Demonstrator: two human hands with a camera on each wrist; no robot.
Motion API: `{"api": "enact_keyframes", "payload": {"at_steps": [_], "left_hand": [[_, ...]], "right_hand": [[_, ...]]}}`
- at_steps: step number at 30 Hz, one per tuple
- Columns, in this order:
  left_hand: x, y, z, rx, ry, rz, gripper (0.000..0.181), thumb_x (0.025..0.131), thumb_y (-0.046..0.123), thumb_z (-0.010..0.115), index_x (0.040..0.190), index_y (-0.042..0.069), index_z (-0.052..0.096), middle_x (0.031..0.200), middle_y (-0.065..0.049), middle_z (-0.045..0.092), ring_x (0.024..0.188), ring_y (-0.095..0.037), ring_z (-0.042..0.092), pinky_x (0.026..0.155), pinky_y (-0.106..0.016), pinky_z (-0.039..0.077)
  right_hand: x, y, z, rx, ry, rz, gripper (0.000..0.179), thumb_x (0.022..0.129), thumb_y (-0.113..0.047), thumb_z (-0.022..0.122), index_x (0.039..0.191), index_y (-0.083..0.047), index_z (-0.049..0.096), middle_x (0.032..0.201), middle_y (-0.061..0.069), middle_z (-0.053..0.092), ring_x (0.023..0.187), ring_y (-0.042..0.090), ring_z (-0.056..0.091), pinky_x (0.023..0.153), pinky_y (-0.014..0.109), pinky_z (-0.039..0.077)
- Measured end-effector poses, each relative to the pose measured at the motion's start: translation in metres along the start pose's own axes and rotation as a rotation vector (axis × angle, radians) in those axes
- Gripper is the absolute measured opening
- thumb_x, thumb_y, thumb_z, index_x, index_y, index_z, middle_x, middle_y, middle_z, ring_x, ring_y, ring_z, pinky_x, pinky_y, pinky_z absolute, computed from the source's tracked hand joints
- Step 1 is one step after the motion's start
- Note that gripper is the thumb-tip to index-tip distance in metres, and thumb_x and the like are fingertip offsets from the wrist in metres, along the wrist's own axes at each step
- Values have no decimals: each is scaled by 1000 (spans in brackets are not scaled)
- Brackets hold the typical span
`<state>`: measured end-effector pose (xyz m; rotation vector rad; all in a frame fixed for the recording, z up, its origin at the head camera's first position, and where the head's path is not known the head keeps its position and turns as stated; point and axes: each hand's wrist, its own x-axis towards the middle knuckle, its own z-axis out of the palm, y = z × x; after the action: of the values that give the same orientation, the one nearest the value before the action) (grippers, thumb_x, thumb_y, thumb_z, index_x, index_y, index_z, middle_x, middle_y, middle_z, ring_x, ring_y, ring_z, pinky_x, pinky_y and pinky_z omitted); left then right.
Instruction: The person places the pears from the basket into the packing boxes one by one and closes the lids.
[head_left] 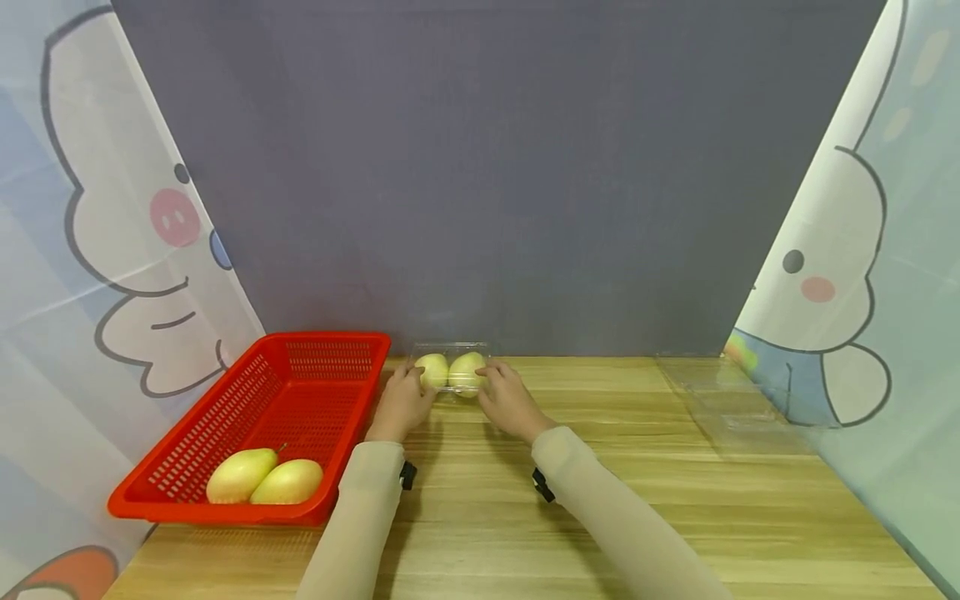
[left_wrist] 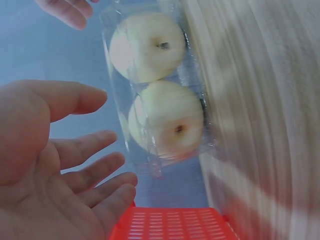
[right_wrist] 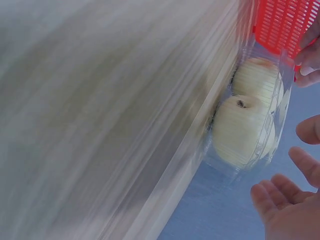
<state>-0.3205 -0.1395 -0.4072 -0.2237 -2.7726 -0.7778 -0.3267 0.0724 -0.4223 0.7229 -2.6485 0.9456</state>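
At the table's back edge stands a clear plastic clamshell box with two pale yellow pears side by side in it. Its lid appears to be down over them; whether it is latched I cannot tell. My left hand is at the box's left side, and my right hand is at its right. In the left wrist view, the left fingers are spread and apart from the box. The right wrist view likewise shows the right fingers extended, with a gap to the plastic.
A red slotted basket is on the left, holding two pears at its near end. More clear plastic boxes lie at the table's right edge. A dark grey panel rises behind the wooden table.
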Motion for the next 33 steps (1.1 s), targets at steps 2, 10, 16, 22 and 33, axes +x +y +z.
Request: {"api": "enact_keyframes", "payload": {"at_steps": [2,10,16,22,33], "left_hand": [[-2,1,-1,6,-5,4,49,95,16,64,135,-11,55,141,-30,46,127,-49,46,107,-57,38],[-10,7,0,21,-12,19,47,95,20,65,132,-9,59,140,-27,50,127,-46,48,102,-58,43],[-14,15,-2,61,-8,70,47,92,21,68,129,-8,61,137,-26,52,126,-43,49,102,-56,44],[-17,22,-3,114,-15,117,49,94,26,65,132,-5,61,139,-23,52,128,-42,49,103,-54,43],[-22,22,7,206,66,299,38,93,23,64,122,-2,68,124,-21,63,111,-41,61,103,-59,41]], "right_hand": [[-2,0,-1,-3,-2,-1,38,100,-10,58,135,2,55,147,27,41,137,41,39,111,51,36],[-12,-5,-11,-14,-32,37,38,102,-21,58,136,-3,56,136,14,51,130,33,46,107,47,41],[-20,-2,-21,-36,-12,28,36,100,-17,60,134,-4,59,139,14,51,134,33,43,110,48,38],[-27,3,-29,-52,4,6,34,100,-14,62,132,-2,59,138,16,52,133,35,44,110,49,38],[-44,17,-41,-38,15,52,31,99,-13,61,129,-5,61,133,12,56,129,32,48,107,48,42]]}}
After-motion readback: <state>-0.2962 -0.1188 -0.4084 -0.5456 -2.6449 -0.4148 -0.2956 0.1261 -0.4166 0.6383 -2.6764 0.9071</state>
